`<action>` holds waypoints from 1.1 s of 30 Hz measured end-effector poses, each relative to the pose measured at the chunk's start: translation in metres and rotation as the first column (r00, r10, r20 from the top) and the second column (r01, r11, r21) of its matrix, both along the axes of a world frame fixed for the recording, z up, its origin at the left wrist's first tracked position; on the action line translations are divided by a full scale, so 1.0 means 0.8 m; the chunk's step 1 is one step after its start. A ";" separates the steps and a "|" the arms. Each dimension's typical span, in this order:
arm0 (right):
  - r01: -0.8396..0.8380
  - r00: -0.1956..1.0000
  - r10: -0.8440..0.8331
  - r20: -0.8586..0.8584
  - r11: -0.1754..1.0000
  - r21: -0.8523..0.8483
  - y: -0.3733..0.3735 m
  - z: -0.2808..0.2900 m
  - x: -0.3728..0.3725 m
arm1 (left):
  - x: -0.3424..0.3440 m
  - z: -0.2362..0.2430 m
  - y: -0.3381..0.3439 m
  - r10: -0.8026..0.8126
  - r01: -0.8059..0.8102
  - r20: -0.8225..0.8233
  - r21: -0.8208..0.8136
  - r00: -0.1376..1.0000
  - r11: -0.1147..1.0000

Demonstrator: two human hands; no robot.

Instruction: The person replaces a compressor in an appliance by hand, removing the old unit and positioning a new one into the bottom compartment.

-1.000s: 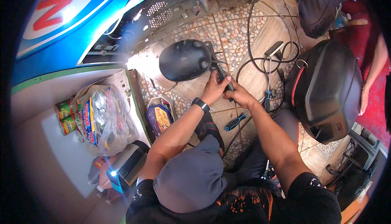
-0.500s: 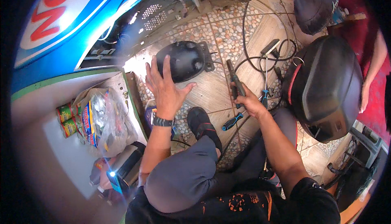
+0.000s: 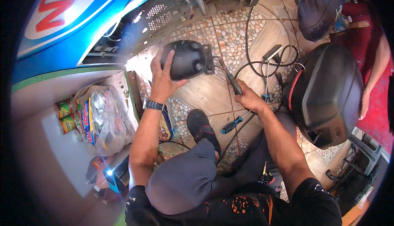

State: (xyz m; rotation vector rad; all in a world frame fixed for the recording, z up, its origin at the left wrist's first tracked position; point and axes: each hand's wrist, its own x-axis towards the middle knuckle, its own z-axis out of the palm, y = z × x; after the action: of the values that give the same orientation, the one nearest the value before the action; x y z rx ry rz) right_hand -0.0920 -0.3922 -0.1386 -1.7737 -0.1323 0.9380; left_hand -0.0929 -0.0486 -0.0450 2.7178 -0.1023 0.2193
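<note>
A black, rounded compressor (image 3: 186,63) lies on the tiled floor, with short thin tubes at its right end. My left hand (image 3: 166,78) rests on its left end, fingers curved over the top and thumb along the near side. In my right hand (image 3: 249,98) are pliers (image 3: 233,83) with dark green handles; their jaws point at the tubes, and I cannot tell whether they touch. Just below that hand lies a blue-and-black screwdriver (image 3: 232,125). A second, long-shafted screwdriver (image 3: 266,84) lies farther right, its handle partly behind my right hand.
A black top case (image 3: 328,94) stands at right, beside another person's arm (image 3: 375,78). Black cable (image 3: 248,33) loops over the floor around a brush-like tool (image 3: 272,52). At left, a white-walled bin (image 3: 74,160) holds a plastic bag (image 3: 108,123) and cans (image 3: 67,123). A blue panel (image 3: 94,12) rises behind.
My left hand has settled from a wide spread onto the compressor. The pliers in my right hand have turned and moved up and left, their jaws now near the tubes.
</note>
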 end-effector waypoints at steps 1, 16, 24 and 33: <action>-0.028 0.999 0.027 0.045 1.000 0.012 -0.002 -0.003 -0.008 | 0.005 -0.001 0.007 -0.031 0.031 -0.002 -0.005 1.000 1.000; 0.069 0.816 0.272 0.510 0.831 -0.553 0.032 0.034 -0.125 | 0.003 0.018 0.001 0.050 -0.051 -0.057 -0.008 0.997 0.999; 0.172 0.793 0.158 0.588 0.869 -0.464 -0.012 0.078 -0.088 | -0.012 0.027 -0.003 0.092 -0.091 -0.043 0.012 0.995 0.996; 0.266 0.680 0.182 0.710 0.842 -0.469 -0.056 0.148 -0.044 | 0.002 0.023 -0.037 0.130 -0.124 -0.052 0.113 0.990 0.986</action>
State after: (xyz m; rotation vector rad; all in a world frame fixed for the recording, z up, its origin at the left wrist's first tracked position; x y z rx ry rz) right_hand -0.1273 -0.4368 -0.0204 -2.6149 -0.3661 0.1336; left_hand -0.0914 -0.0784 -0.0264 2.8402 0.0783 0.1746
